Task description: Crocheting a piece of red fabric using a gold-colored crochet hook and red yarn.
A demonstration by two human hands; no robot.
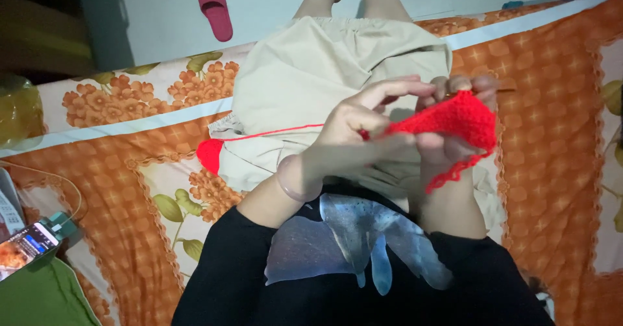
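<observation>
A piece of red crochet work (461,120) hangs between both hands above my lap. My left hand (363,131) pinches its left edge, with the index finger stretched out over the strand of red yarn. My right hand (454,115) grips the fabric from behind and holds a thin crochet hook (500,91), whose end pokes out to the right. The red yarn strand (272,133) runs left across my beige shorts (311,79) to a red yarn ball (209,154) lying beside my thigh.
I sit on a bed sheet (551,105) with an orange flower print. A lit phone (26,248) with a cable lies at the lower left next to green cloth (39,297). A pink slipper (214,7) lies on the floor beyond my feet.
</observation>
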